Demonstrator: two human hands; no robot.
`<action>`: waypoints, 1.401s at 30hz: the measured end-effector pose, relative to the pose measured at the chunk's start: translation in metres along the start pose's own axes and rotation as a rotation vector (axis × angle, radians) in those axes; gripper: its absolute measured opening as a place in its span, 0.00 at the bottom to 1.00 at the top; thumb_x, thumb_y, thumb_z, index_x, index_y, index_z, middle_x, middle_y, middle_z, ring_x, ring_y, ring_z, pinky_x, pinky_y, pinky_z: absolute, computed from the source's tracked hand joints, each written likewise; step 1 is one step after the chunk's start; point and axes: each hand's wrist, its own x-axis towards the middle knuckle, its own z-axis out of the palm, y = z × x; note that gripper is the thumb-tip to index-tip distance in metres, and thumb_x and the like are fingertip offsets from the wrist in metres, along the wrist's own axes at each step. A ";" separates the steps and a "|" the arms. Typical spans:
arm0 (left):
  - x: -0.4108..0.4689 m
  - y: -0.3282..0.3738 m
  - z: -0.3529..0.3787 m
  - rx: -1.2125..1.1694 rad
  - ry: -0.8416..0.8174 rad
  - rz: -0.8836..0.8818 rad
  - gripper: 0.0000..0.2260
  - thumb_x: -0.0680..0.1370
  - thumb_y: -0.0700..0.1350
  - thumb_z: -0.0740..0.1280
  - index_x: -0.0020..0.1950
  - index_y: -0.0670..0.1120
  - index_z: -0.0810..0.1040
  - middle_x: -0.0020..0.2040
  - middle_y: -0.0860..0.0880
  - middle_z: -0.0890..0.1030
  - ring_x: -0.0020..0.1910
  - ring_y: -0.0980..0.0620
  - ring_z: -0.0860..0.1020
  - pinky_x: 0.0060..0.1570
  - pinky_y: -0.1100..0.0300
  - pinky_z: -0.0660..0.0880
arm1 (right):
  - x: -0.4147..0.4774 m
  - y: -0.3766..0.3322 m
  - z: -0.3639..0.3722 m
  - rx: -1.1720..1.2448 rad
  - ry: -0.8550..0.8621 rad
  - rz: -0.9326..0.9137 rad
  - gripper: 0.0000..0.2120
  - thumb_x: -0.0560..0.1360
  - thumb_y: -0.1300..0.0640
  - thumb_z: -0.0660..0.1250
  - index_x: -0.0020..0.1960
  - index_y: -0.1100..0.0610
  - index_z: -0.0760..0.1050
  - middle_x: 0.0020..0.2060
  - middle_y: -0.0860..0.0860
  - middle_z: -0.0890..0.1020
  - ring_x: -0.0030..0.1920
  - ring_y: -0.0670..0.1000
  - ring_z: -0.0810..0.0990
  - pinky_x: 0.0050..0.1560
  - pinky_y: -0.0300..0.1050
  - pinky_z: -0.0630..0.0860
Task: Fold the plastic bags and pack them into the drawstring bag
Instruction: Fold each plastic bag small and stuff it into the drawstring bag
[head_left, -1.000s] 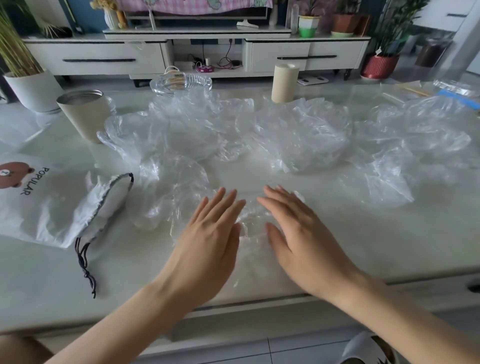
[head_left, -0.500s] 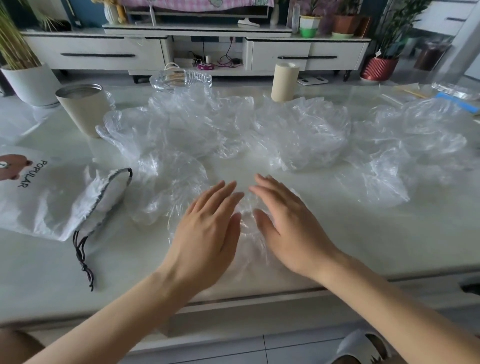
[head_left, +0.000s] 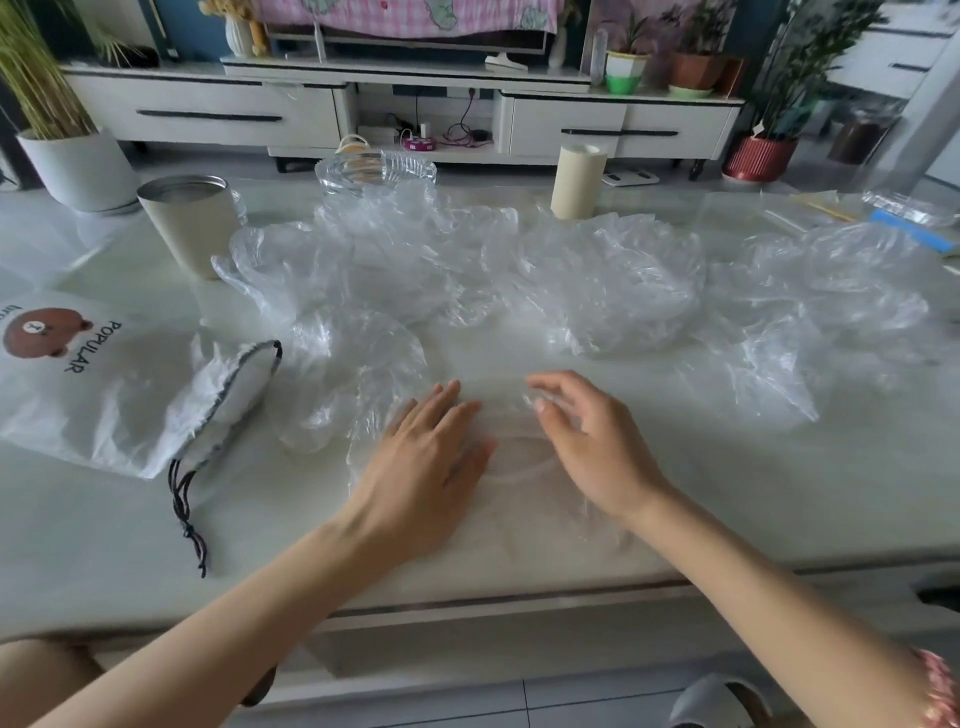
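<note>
left hand (head_left: 426, 457) is pressing flat on the clear plastic bag (head_left: 519, 462) at the table (head_left: 779, 493)'s near edge, right hand (head_left: 592, 441) is pinching its far edge with curled fingers. drawstring bag (head_left: 119, 395) is lying to the left, mouth gaping, insides not visible.
</note>
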 end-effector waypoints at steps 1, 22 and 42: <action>-0.003 0.002 -0.004 -0.070 0.046 0.017 0.32 0.74 0.62 0.46 0.68 0.45 0.72 0.72 0.45 0.67 0.72 0.48 0.64 0.66 0.63 0.56 | -0.003 -0.007 -0.010 -0.032 -0.025 -0.037 0.10 0.77 0.61 0.64 0.57 0.56 0.77 0.55 0.45 0.79 0.59 0.44 0.75 0.59 0.29 0.66; -0.032 -0.011 -0.025 -0.020 0.205 0.128 0.15 0.73 0.56 0.61 0.57 0.53 0.75 0.50 0.55 0.81 0.42 0.55 0.79 0.41 0.64 0.75 | -0.019 -0.029 -0.034 0.246 -0.365 0.190 0.08 0.74 0.49 0.66 0.48 0.54 0.73 0.40 0.45 0.79 0.38 0.35 0.75 0.41 0.26 0.67; -0.017 -0.014 -0.026 -0.194 0.147 -0.289 0.20 0.76 0.52 0.66 0.33 0.37 0.72 0.25 0.45 0.72 0.26 0.50 0.65 0.28 0.58 0.63 | -0.010 -0.004 -0.035 -0.005 -0.182 0.234 0.14 0.74 0.54 0.69 0.38 0.64 0.78 0.31 0.54 0.80 0.33 0.48 0.75 0.39 0.42 0.71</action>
